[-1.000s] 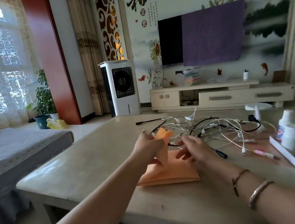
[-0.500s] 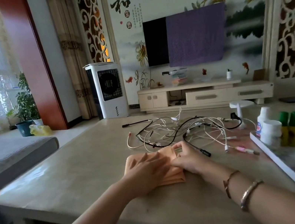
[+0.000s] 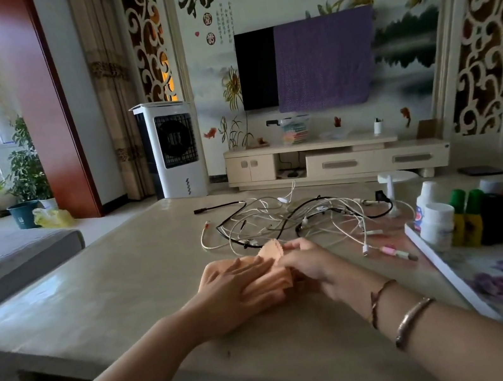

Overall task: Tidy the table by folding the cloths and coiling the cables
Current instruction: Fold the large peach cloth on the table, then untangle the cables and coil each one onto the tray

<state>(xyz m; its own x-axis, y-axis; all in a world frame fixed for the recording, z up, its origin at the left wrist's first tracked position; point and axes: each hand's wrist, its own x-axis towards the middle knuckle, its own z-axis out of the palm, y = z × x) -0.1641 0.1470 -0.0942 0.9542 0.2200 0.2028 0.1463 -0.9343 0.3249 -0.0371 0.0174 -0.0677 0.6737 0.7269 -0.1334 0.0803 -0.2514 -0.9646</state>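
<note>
A small orange cloth [image 3: 272,251], folded into a compact wad, lies on the beige table [image 3: 125,278] in front of me. My left hand [image 3: 230,290] lies flat on it with straight fingers and covers most of it. My right hand [image 3: 305,262] pinches the cloth's raised far edge from the right. Just behind both hands spreads a tangle of white and black cables [image 3: 298,219], untouched, with plugs trailing to the right.
At the right table edge lie a white board with purple flowers [image 3: 491,280] and a cluster of white and green bottles [image 3: 447,217]. A small white stand [image 3: 391,190] sits behind the cables. A grey couch [image 3: 5,258] is at left.
The cloth went from a held-up flap to a flat fold and is now a smaller wad. My left hand stays pressed on it; my right hand now lifts its far edge.
</note>
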